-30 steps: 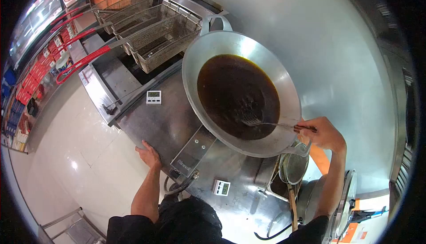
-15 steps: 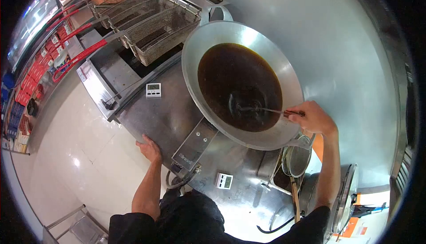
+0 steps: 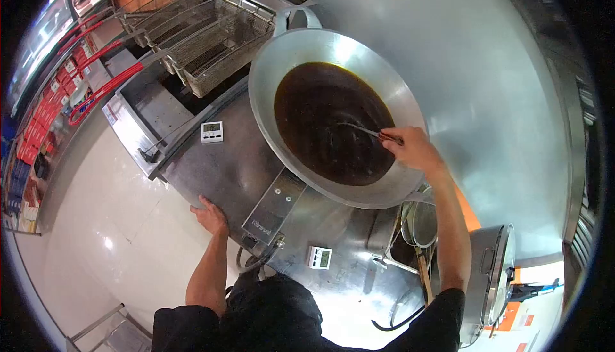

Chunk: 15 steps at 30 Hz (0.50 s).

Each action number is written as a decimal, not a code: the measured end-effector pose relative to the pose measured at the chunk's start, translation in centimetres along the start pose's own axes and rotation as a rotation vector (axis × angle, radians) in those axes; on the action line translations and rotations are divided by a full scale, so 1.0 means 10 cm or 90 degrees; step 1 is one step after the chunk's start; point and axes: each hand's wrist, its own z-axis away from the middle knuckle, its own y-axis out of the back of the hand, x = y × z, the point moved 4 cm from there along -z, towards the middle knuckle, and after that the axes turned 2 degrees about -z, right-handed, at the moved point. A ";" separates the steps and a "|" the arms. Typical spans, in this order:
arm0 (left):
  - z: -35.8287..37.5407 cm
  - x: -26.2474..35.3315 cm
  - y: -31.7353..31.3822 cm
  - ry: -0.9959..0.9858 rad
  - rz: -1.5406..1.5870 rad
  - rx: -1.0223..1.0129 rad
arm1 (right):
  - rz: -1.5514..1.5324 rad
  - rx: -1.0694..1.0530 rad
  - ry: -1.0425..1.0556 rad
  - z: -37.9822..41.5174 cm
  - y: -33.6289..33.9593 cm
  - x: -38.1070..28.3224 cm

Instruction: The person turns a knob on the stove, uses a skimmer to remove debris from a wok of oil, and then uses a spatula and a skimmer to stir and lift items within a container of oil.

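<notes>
A large metal wok [image 3: 262,105] holds a wide pool of dark brown liquid [image 3: 314,108]. My right hand [image 3: 413,149] is closed around the brown handle of a thin metal utensil [image 3: 362,128] over the wok's near right side. The utensil's far end dips into the liquid, so its kind is hidden. Faint ripples show around it. My left hand [image 3: 211,216] rests at the edge of the steel counter [image 3: 221,176], fingers stretched out and holding nothing.
Fryer baskets [image 3: 221,51] with red handles stand at the back left. Two white timers, one left [image 3: 212,131] and one nearer [image 3: 319,257], sit on the counter. Round strainers [image 3: 423,224] lie right of the wok, beside a large lidded pot [image 3: 490,269].
My right hand has moved left and up over the wok, drawing the utensil through the liquid toward the middle. My left hand stays at the counter edge. The whole view has shifted slightly.
</notes>
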 end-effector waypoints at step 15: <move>0.00 0.01 0.02 0.001 0.010 -0.028 | 0.106 0.216 -0.004 0.95 0.48 -0.50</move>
